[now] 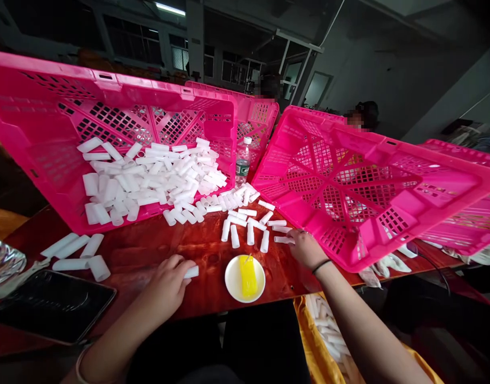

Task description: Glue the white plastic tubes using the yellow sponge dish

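My left hand (170, 282) is closed around a short white plastic tube (192, 272), whose end sticks out past the fingertips just above the table. To the right, my right hand (307, 248) has its fingers closed on the end of another white tube (284, 240), low over the tabletop. Several loose tubes (250, 233) lie and stand near it. Between my hands sits a small white dish (230, 285) with a yellow block (248, 276) in it. A thin piece pokes up from the block's top; what it is I cannot make out.
A pink crate (37, 138) tipped on its side spills a heap of white tubes (160, 176) at left. Another tipped pink crate (373, 245) stands at right. Between them is a water bottle (242, 160). A black tablet (56, 304) lies left; a yellow sack (309, 330) of tubes is below.
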The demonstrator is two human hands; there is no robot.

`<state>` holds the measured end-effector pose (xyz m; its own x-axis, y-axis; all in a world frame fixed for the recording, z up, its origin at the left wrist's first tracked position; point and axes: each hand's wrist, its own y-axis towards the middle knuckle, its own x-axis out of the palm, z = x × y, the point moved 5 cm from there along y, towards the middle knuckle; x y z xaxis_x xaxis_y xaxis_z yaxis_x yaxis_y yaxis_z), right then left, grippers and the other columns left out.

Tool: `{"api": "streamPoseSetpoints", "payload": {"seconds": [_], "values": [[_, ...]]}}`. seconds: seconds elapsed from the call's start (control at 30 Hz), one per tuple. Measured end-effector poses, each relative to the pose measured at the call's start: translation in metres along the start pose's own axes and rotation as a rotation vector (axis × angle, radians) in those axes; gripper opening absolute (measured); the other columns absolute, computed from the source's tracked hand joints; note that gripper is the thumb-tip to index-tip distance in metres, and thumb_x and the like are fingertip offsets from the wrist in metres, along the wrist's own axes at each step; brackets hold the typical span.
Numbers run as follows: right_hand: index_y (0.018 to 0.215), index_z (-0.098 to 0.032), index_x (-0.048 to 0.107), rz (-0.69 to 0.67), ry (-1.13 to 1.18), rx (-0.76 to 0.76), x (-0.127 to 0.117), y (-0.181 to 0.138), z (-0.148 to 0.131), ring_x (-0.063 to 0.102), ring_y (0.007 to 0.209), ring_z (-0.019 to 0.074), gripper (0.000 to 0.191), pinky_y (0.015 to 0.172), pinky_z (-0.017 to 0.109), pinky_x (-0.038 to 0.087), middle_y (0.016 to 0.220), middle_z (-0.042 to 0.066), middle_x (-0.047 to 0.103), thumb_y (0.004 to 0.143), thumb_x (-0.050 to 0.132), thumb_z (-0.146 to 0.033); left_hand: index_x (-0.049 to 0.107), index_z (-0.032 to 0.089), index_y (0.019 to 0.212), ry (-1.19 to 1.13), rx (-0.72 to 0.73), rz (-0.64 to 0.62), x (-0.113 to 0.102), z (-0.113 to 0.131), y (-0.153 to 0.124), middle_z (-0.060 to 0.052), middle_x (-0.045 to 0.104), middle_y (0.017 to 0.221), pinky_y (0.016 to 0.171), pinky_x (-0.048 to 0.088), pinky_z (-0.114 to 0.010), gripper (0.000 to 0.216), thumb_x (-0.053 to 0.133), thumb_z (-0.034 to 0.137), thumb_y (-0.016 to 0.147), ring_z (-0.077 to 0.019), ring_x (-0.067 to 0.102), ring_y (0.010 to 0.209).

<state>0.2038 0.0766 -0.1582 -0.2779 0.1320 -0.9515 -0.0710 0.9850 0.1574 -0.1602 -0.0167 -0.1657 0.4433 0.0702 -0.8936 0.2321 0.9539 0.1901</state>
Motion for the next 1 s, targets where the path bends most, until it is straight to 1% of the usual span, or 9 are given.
{"api": "streamPoseSetpoints", "payload": {"seconds": [0.13,0.23,0.3,0.37,0.47,0.6,0.8,0.87,1.0], "values": [[0.113,-0.016,0.061,0.039,0.064,-0.015,0.016,-0.025,0.005,0.063,0.098,0.0262,0.030,0.091,0.042,0.047,0.105,0.012,0.066,0.083,0.052,-0.015,0.058,0.022,0.103,-0.132,0.021,-0.043,0.002,0.018,0.001,-0.008,0.065,0.102,0.088,0.051,-0.040,0.026,0.038,0.022,0.087,-0.0255,0.062,0.100],[0.120,-0.017,0.056,0.085,0.140,-0.041,0.011,-0.046,-0.001,0.062,0.099,0.0258,0.031,0.089,0.042,0.049,0.111,0.013,0.064,0.092,0.045,-0.023,0.054,0.023,0.103,-0.253,0.018,-0.094,0.005,0.032,0.000,-0.006,0.065,0.105,0.090,0.051,-0.037,0.021,0.037,0.029,0.093,-0.0227,0.062,0.102],[0.123,-0.019,0.056,0.091,0.275,-0.146,0.006,-0.065,-0.017,0.062,0.100,0.0239,0.033,0.089,0.039,0.051,0.113,0.012,0.065,0.096,0.040,-0.028,0.051,0.023,0.109,-0.351,0.034,-0.123,0.011,0.043,0.001,-0.008,0.062,0.113,0.092,0.051,-0.037,0.021,0.043,0.034,0.093,-0.0218,0.061,0.105],[0.129,-0.022,0.054,0.070,0.459,-0.289,0.004,-0.084,-0.040,0.063,0.099,0.0212,0.036,0.089,0.037,0.052,0.111,0.010,0.066,0.098,0.038,-0.029,0.044,0.022,0.122,-0.434,0.068,-0.134,0.020,0.053,0.004,-0.012,0.055,0.127,0.095,0.050,-0.039,0.048,0.062,0.043,0.083,-0.0247,0.058,0.113],[0.138,-0.027,0.047,0.050,0.628,-0.409,0.006,-0.097,-0.069,0.062,0.102,0.0198,0.041,0.090,0.038,0.053,0.114,0.009,0.065,0.098,0.040,-0.026,0.039,0.019,0.128,-0.459,0.132,-0.111,0.033,0.065,0.012,-0.020,0.043,0.140,0.100,0.046,-0.048,0.095,0.085,0.054,0.053,-0.0354,0.049,0.124],[0.135,-0.027,0.051,0.078,0.616,-0.451,0.012,-0.089,-0.082,0.060,0.111,0.0221,0.040,0.095,0.041,0.052,0.123,0.011,0.062,0.095,0.048,-0.022,0.046,0.021,0.122,-0.411,0.144,-0.108,0.040,0.074,0.020,-0.018,0.051,0.134,0.101,0.042,-0.055,0.094,0.090,0.048,0.044,-0.0392,0.049,0.123],[0.119,-0.026,0.062,0.176,0.516,-0.641,0.012,-0.084,-0.087,0.063,0.105,0.0218,0.031,0.087,0.040,0.056,0.109,0.010,0.066,0.092,0.051,-0.015,0.049,0.021,0.120,-0.407,0.100,-0.134,0.036,0.075,0.022,-0.012,0.059,0.125,0.097,0.046,-0.051,0.088,0.091,0.034,0.043,-0.0349,0.055,0.114],[0.112,-0.026,0.064,0.153,0.555,-0.625,0.010,-0.084,-0.088,0.062,0.104,0.0220,0.026,0.086,0.040,0.056,0.108,0.010,0.065,0.092,0.050,-0.016,0.050,0.021,0.119,-0.407,0.115,-0.129,0.035,0.074,0.022,-0.011,0.060,0.124,0.097,0.046,-0.051,0.087,0.091,0.034,0.044,-0.0346,0.056,0.114],[0.127,-0.024,0.054,-0.058,0.732,-0.439,0.011,-0.083,-0.088,0.064,0.102,0.0215,0.034,0.086,0.039,0.056,0.110,0.010,0.064,0.093,0.052,-0.027,0.048,0.024,0.122,-0.400,0.160,-0.159,0.035,0.070,0.020,-0.010,0.058,0.127,0.099,0.044,-0.050,0.088,0.090,0.036,0.046,-0.0336,0.054,0.116]]}}
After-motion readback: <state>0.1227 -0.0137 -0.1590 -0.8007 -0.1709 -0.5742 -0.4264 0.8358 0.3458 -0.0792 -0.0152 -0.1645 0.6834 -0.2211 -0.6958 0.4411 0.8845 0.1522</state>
